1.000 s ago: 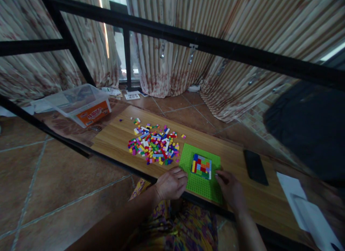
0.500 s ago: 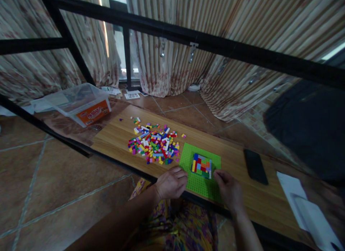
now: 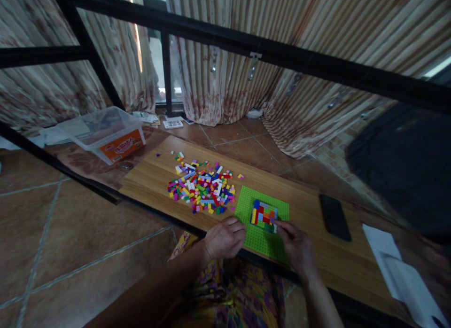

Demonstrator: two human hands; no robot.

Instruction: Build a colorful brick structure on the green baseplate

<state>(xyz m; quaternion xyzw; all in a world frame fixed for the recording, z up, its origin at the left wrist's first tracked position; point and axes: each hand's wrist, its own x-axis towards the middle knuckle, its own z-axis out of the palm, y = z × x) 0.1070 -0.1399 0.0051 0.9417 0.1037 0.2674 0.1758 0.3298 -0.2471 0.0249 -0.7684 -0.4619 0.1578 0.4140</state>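
A green studded baseplate [image 3: 260, 239] lies near the front edge of the wooden board. On it is a square block of coloured bricks [image 3: 262, 215] in red, blue, yellow, orange and green. My right hand [image 3: 296, 246] is over the plate's right side, its thumb and forefinger pinched at the block's lower right corner. Whatever is between those fingertips is too small to make out. At the plate's left edge rests my left hand [image 3: 225, 238], fingers curled and closed, their tips partly hidden. Left of the plate spreads a pile of loose bricks [image 3: 204, 187].
A black phone [image 3: 335, 217] lies on the wooden board [image 3: 299, 196] to the right, with white paper [image 3: 384, 253] beyond it. A clear plastic box [image 3: 105, 130] with an orange label stands at the far left. Black metal bars [image 3: 225, 34] cross the view above.
My right hand has moved a little left, so its fingertips now reach the brick block's lower right corner. My left hand stays at the plate's edge.
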